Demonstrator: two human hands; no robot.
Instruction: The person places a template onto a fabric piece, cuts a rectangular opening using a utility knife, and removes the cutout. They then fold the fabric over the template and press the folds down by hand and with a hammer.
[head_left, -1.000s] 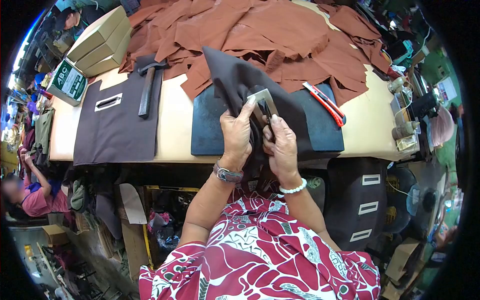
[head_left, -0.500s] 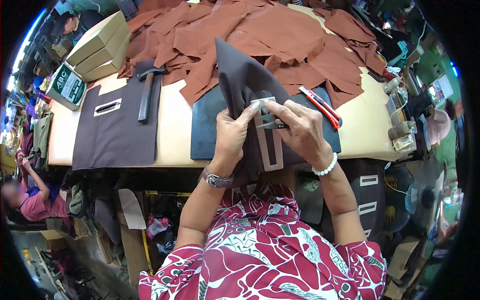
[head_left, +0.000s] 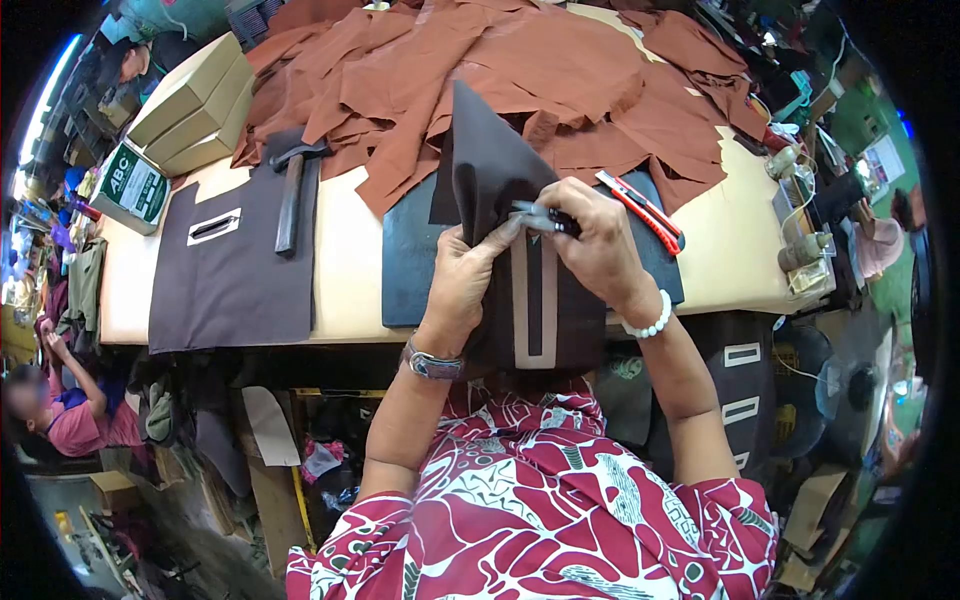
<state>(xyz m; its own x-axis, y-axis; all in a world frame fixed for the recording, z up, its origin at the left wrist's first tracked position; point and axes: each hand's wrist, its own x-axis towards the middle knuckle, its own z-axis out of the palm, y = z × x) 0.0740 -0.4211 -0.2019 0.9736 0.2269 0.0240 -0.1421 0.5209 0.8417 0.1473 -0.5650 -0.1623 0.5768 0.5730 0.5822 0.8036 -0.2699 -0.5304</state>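
Note:
My left hand (head_left: 462,282) pinches the top edge of a dark brown fabric piece (head_left: 492,170) that I hold up above a dark cutting mat (head_left: 405,260). A pale rectangular frame with a long slot (head_left: 535,310) is stitched on the fabric and hangs down toward me. My right hand (head_left: 600,245) grips small thread snips (head_left: 540,217), their tips at the top end of the slot, right beside my left thumb.
A hammer (head_left: 290,195) lies on another dark fabric panel (head_left: 235,265) at the left. Rust-brown fabric pieces (head_left: 520,70) cover the back of the table. A red utility knife (head_left: 640,205) lies at the right. Cardboard boxes (head_left: 190,105) stand far left. A person (head_left: 60,410) sits lower left.
The dark fabric has been lifted and turned so the slotted frame hangs straight down. My right hand moved the snips up to the slot's top end.

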